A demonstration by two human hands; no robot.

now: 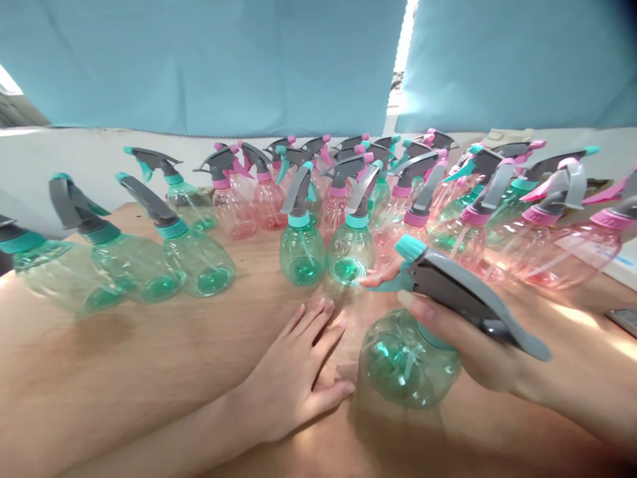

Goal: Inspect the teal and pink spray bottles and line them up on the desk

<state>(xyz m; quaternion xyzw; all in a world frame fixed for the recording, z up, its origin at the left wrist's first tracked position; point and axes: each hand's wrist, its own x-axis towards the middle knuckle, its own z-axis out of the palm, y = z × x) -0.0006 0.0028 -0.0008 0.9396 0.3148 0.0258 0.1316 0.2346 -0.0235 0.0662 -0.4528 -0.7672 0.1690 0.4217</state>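
Bottles crowd the far half of the light wooden worktop [124,372], and the head view, the only one here, shows you handling one of them at the near edge.

Your right hand [472,338] has its grip closed around the neck and grey trigger head [462,299] of a clear green plastic spray bottle [408,362]. The thumb lies along the side of the head, and a fingertip reaches out under the teal nozzle. The bottle is tilted, its round base turned toward you and its nozzle pointing at the rows behind. Whether the base rests on the wood or hangs just above it, you cannot tell.

Your left hand [298,372] lies palm down on the worktop, its grip apart and holding nothing, with the thumb just beside the bottle's body.

Two standing green spray bottles [302,255] are near, straight behind your hands. More green ones [199,259] stand to the left, and pink spray bottles [572,252] fill the right. A blue curtain [199,60] hangs at the back.

By my reading, the step in hand is one bottle held by its head, apart from the rows. Any move from here calls for a steady hold on the neck, because the body swings freely below it, and for room kept from the two green bottles close behind.
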